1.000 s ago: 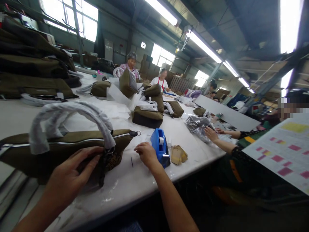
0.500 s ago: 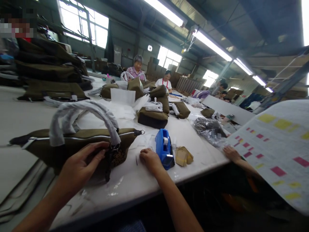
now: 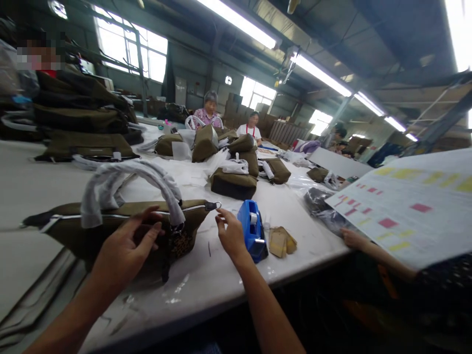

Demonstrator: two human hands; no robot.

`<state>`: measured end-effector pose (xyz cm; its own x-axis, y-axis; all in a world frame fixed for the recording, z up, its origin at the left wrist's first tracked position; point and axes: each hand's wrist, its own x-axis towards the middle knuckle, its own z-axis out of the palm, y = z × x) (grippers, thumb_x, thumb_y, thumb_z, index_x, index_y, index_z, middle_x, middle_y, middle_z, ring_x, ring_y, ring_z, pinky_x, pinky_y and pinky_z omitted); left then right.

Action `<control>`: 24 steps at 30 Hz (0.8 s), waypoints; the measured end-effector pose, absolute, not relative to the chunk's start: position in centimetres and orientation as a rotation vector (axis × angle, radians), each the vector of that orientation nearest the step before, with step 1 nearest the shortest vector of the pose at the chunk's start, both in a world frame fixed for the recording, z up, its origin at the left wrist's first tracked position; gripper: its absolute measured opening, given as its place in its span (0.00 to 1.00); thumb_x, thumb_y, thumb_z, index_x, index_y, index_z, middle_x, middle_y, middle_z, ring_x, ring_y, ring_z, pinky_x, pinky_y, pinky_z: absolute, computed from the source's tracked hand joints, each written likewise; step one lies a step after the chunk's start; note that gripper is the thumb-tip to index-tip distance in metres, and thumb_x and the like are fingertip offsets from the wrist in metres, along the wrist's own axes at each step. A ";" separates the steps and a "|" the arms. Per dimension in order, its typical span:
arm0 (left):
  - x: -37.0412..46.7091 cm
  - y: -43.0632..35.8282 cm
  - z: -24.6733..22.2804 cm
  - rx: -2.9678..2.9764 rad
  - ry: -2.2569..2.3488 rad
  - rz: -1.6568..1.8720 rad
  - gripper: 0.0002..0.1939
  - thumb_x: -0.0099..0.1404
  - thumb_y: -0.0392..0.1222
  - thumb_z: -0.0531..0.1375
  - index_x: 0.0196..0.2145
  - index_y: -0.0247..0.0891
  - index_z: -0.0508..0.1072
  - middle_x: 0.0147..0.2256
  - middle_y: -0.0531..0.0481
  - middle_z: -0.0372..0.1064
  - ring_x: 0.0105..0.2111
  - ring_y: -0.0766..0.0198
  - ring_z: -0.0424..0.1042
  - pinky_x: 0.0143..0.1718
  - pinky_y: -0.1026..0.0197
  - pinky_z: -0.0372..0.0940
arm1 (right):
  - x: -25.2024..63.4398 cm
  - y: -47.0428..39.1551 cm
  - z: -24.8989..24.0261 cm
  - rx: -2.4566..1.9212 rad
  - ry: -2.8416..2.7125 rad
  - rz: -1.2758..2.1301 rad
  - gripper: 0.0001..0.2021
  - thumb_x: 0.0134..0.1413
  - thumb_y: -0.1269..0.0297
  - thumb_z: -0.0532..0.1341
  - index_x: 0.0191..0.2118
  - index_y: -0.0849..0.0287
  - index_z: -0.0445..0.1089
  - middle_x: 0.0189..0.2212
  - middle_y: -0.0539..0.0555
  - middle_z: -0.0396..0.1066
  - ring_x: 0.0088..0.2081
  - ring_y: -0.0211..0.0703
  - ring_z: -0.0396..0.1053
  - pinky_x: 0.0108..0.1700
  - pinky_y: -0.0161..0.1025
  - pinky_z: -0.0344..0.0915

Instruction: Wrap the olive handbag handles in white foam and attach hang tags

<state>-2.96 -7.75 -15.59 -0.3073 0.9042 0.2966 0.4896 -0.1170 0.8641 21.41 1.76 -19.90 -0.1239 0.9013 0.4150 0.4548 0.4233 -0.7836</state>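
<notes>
An olive bag with wrapped white handles stands on the white table. My left hand is at the front of the bag, fingers apart and curved, with nothing seen in them. Near the metal ring at the bag's right end is my right hand, its thumb and forefinger a little apart. Right beside that hand stands a blue tape dispenser. Tan tags lie to its right. A dark strap hangs from the bag's front beside a leopard-patterned piece.
Olive bags and white paper lie across the table's middle. More bags are stacked at the left. On the right, a person's hand is near a large marked sheet and plastic-wrapped goods. Several people are farther back.
My right hand has risen from the table to near the bag's end ring. My left hand's fingers have spread and moved slightly left. The marked sheet has shifted left.
</notes>
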 end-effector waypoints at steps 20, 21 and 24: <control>-2.7 -7.6 -15.9 1.513 1.696 1.344 0.25 0.60 0.63 0.61 0.45 0.42 0.78 0.43 0.46 0.82 0.43 0.50 0.83 0.48 0.55 0.77 | 14.1 -5.9 -17.9 -1.146 -1.460 0.989 0.13 0.55 0.58 0.70 0.45 0.54 0.73 0.30 0.48 0.77 0.34 0.45 0.76 0.41 0.40 0.70; -2.6 -7.7 -15.8 1.513 1.709 1.335 0.25 0.60 0.63 0.61 0.45 0.42 0.78 0.43 0.46 0.82 0.43 0.49 0.82 0.49 0.54 0.76 | 14.0 -5.7 -17.9 -1.172 -1.467 0.988 0.13 0.54 0.59 0.70 0.44 0.54 0.73 0.28 0.46 0.75 0.32 0.44 0.74 0.40 0.40 0.69; -2.4 -7.8 -15.7 1.542 1.741 1.321 0.25 0.57 0.64 0.63 0.43 0.43 0.79 0.43 0.46 0.82 0.45 0.47 0.81 0.53 0.50 0.74 | 14.1 -5.5 -18.3 -1.166 -1.506 0.912 0.12 0.54 0.61 0.70 0.44 0.54 0.72 0.32 0.48 0.74 0.36 0.45 0.74 0.42 0.41 0.69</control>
